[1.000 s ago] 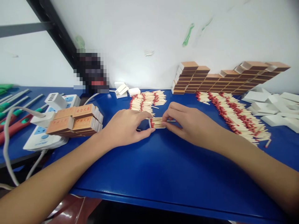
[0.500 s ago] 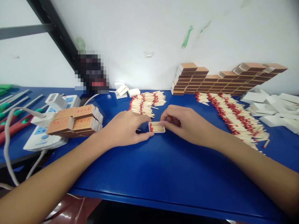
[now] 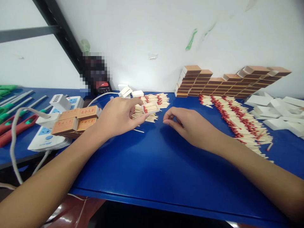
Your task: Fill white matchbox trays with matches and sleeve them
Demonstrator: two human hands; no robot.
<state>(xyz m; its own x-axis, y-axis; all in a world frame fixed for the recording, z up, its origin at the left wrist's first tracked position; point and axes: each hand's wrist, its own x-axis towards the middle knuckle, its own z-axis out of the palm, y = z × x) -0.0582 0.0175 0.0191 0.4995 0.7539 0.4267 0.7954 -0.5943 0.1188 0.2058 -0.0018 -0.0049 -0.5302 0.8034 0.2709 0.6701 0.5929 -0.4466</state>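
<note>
My left hand (image 3: pixel 120 117) is closed on a small white matchbox tray (image 3: pixel 150 108) filled with red-tipped matches, lifted above a small pile of loose matches (image 3: pixel 152 102). My right hand (image 3: pixel 185 124) rests on the blue table (image 3: pixel 154 164) just to the right, its fingers curled in a loose pinch; whether anything is in it is hidden. A single match (image 3: pixel 138 130) lies on the table below the left hand.
A long heap of matches (image 3: pixel 239 120) runs along the right. Brown matchbox sleeves (image 3: pixel 228 83) are stacked against the wall. White empty trays (image 3: pixel 277 110) lie far right. Filled orange matchboxes (image 3: pixel 76 122) sit on a power strip (image 3: pixel 47 139) at left, with tools beyond.
My left hand has lifted the filled tray off the table and carried it up and left over the small match pile. My right hand has let go of the tray and stayed put.
</note>
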